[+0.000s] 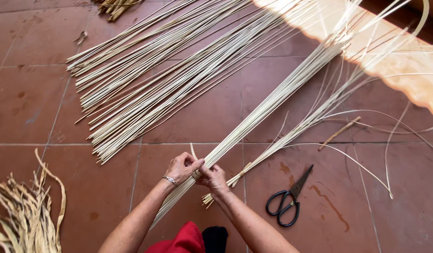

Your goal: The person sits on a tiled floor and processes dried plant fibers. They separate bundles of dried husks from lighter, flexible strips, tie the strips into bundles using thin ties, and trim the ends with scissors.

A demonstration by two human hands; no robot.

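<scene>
My left hand (181,167), with a bracelet on its wrist, and my right hand (212,178) meet over a long tight bundle of pale thin sticks (268,105). The bundle runs diagonally from near my lap up to the right. Both hands pinch it at the same spot, fingers closed around the sticks and a thin strip that sticks up between them. A second, looser bundle (315,115), tied near its lower end, lies just right of my right hand.
A broad spread of loose pale sticks (146,79) covers the tiled floor (29,98) at upper left. Black scissors (288,200) lie to the right of my hands. Dried leaf strips (26,215) are heaped at lower left. A short brown stick (339,133) lies right.
</scene>
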